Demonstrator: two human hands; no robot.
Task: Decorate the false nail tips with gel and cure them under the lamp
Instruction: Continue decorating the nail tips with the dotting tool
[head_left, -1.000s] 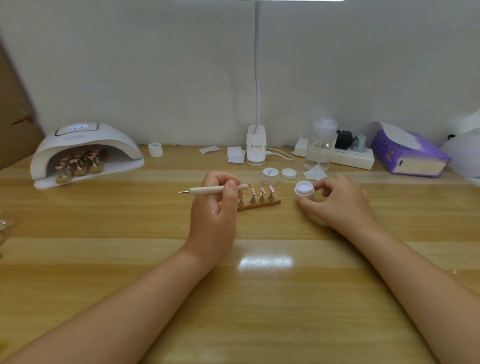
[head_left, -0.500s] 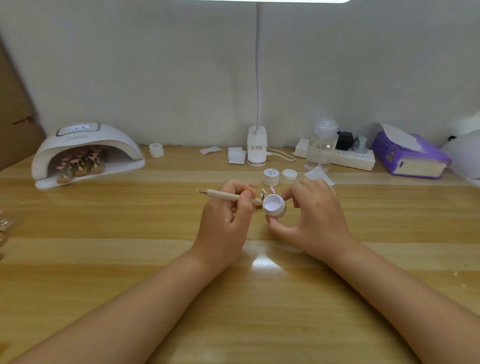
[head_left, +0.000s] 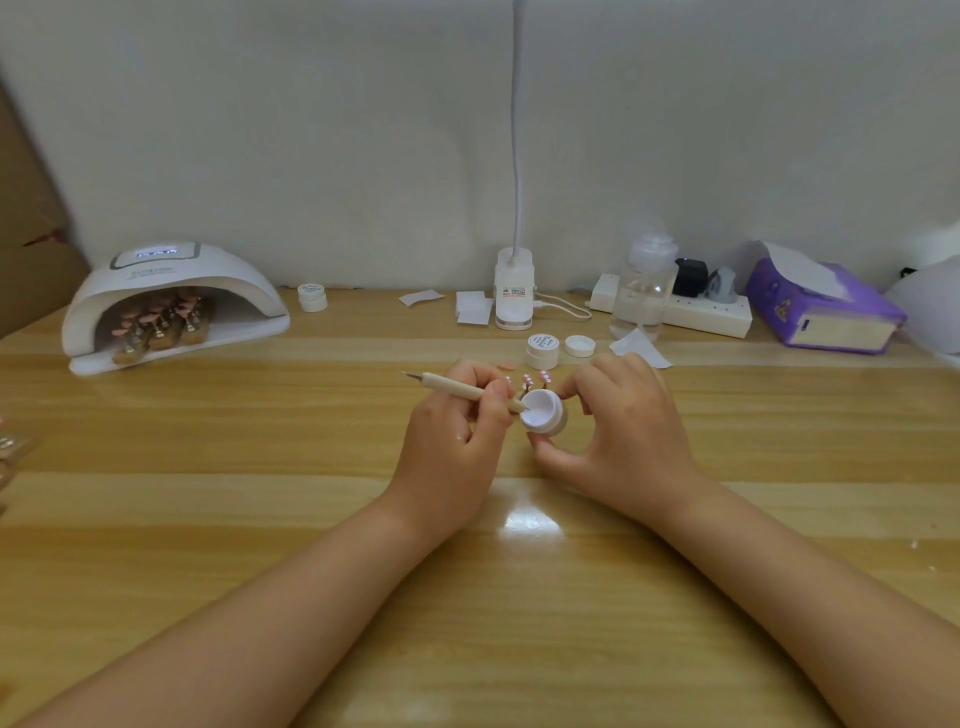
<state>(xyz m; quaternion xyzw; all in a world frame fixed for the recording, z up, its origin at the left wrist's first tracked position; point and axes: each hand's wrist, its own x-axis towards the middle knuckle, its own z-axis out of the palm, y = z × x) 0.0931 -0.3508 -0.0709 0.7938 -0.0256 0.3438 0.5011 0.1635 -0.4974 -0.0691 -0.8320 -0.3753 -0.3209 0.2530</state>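
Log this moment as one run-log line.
step: loading gel | left hand: grips dotting pen, tip in jar | right hand: holds open gel jar tilted | nail tips: behind hands | lamp: holds other tips

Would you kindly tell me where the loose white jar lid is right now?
In the head view the loose white lid lies on the table right of centre, just right of the closed gel jar and left of the clear bottle.
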